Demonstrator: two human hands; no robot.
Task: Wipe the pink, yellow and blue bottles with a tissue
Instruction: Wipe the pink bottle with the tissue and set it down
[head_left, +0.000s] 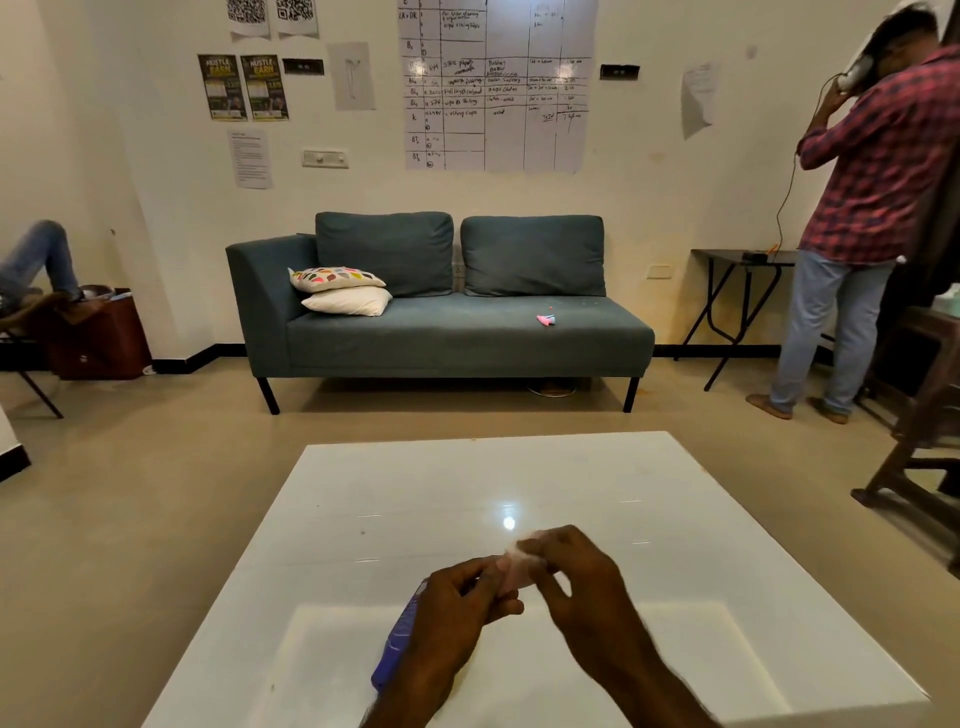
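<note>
Over the white table, both hands meeting, left hand pinching pale tissue, right hand gripping it too

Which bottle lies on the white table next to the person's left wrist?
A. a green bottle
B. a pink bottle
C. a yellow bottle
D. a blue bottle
D: a blue bottle lies on the white table along the left hand and wrist, partly hidden by it, while both hands, the right hand included, hold a blurred pale pink thing between them.
</note>
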